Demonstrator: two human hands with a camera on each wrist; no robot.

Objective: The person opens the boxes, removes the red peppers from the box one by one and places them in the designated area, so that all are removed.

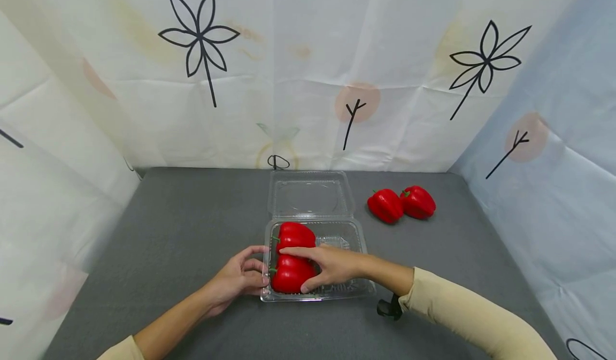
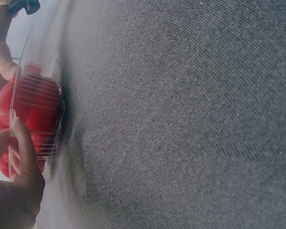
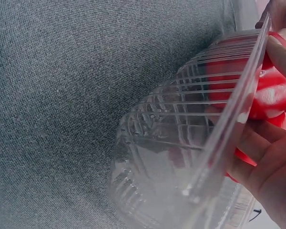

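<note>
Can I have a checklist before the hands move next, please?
1. Lid open: ok, folded back.
2. Box held: ok, the left hand pinches its rim.
3. Right hand free: not ok, it holds the near pepper.
4. Far pepper inside: ok, behind the near one.
5. Room inside: ok, the right side holds no pepper.
6. Left loose pepper and right loose pepper boxed: not ok, on the table.
</note>
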